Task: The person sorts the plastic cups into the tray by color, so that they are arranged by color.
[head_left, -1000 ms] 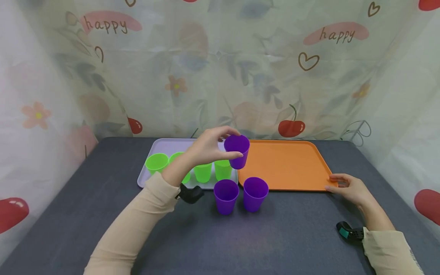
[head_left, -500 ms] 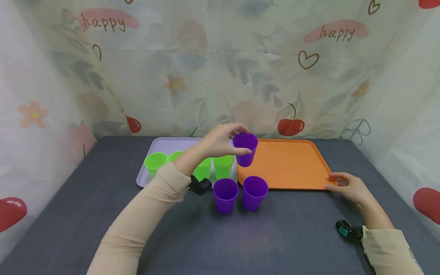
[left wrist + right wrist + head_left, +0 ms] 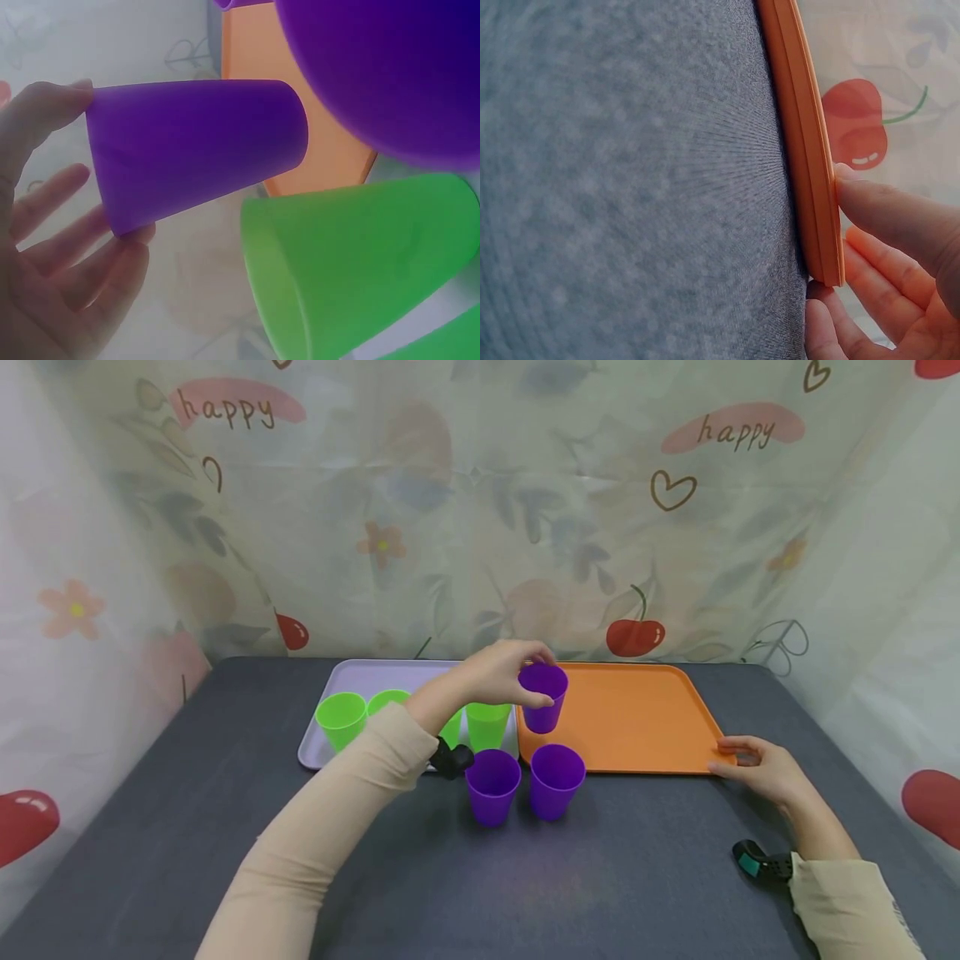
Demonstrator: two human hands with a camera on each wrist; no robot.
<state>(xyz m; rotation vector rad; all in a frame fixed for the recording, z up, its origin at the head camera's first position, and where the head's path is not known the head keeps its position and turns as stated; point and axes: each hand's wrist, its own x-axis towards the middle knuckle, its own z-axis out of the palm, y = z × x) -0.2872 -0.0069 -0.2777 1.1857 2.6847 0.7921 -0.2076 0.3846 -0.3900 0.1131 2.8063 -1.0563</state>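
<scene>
My left hand (image 3: 498,672) pinches a purple cup (image 3: 545,706) by its rim, thumb on the near side and fingers on the far side. The cup hangs mouth up over the left end of the orange tray (image 3: 630,718); whether its base touches the tray I cannot tell. In the left wrist view, the held cup (image 3: 195,150) has thumb and fingertips at its rim. My right hand (image 3: 768,772) holds the tray's near right corner. In the right wrist view, the thumb rests on the tray edge (image 3: 814,187) with fingers around the corner.
Two purple cups, one left (image 3: 492,789) and one right (image 3: 557,783), stand upright before the trays. A lilac tray (image 3: 375,672) adjoins the orange one and bears several green cups (image 3: 341,718), partly hidden by my left arm. A patterned curtain (image 3: 480,527) surrounds the dark table (image 3: 585,885).
My left hand has carried the purple cup rightward from the lilac tray's right end to over the orange tray, then lowered it slightly. The right hand keeps its hold on the corner.
</scene>
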